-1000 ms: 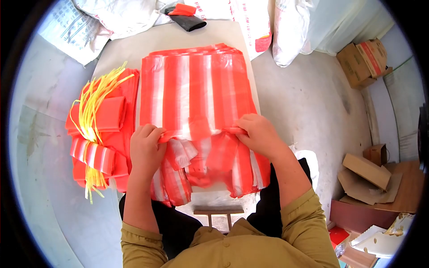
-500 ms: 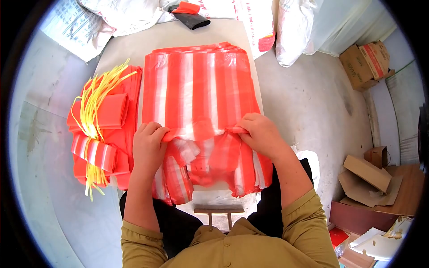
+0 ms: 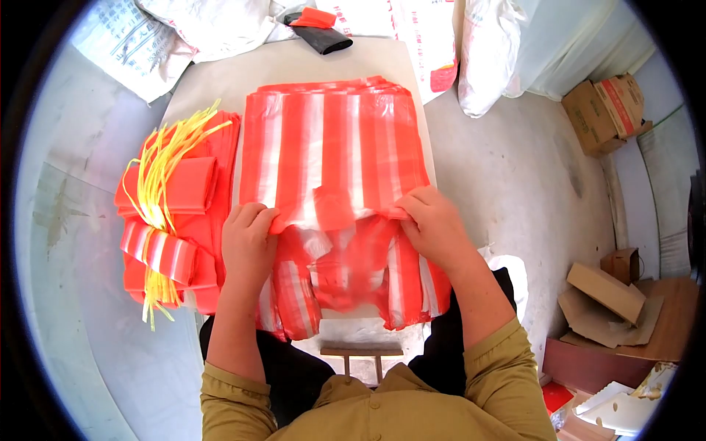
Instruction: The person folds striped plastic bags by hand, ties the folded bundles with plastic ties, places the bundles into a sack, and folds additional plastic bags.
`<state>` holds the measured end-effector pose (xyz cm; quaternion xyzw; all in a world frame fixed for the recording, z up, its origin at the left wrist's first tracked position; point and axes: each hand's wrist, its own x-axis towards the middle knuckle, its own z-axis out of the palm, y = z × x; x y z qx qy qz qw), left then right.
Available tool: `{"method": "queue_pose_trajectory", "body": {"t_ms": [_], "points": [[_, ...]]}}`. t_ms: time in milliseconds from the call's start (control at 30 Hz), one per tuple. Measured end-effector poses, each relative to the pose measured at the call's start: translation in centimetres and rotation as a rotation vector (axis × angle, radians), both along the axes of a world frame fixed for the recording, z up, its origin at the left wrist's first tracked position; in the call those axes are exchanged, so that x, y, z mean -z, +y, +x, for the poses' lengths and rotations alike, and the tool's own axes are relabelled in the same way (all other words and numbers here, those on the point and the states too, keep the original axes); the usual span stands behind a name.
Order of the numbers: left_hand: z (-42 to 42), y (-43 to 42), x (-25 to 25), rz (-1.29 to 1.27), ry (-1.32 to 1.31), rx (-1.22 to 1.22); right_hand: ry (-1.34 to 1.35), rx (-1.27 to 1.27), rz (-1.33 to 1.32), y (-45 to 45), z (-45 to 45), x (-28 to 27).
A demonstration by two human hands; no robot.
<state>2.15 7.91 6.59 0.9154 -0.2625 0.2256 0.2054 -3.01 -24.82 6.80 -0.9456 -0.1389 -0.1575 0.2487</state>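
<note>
A stack of red-and-white striped plastic bags (image 3: 338, 147) lies on the table in front of me, its handle ends hanging over the near edge. My left hand (image 3: 250, 235) pinches the left side of the top bag near its handles. On the right side, my right hand (image 3: 430, 224) grips the same bag with bent fingers. Between the hands the plastic is gathered in a crumpled fold, and a red flap stands up at its middle. The loose handle parts below look blurred. Left of the stack are folded red bags (image 3: 173, 187) with yellow ties (image 3: 154, 176) across them.
A black roll with a red piece (image 3: 323, 37) lies at the table's (image 3: 228, 62) far end. White sacks (image 3: 213, 29) stand behind it. Cardboard boxes (image 3: 607, 110) are on the floor at right, with more opened cartons (image 3: 610, 301) nearer. A wooden stool (image 3: 360, 353) shows between my legs.
The red flap at the middle of the fold has risen and flipped toward the far side. Both hands keep their hold in nearly the same place. The view has shifted slightly.
</note>
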Motion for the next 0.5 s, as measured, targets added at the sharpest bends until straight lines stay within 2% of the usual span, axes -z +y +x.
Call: {"method": "queue_pose_trajectory", "body": {"t_ms": [267,400,500], "points": [[-0.1,-0.6,-0.2,-0.051,-0.082,-0.035,-0.106,0.083,0.036,0.1,0.1,0.2],[-1.3,-1.6,-1.3,-0.083,-0.145,-0.019,-0.288,0.12,0.038,-1.0,-0.4,-1.9],[-3.6,-4.0,-2.5,-0.128,-0.061,0.04,-0.396,0.178,-0.004,-3.2,-2.1,-3.5]]}}
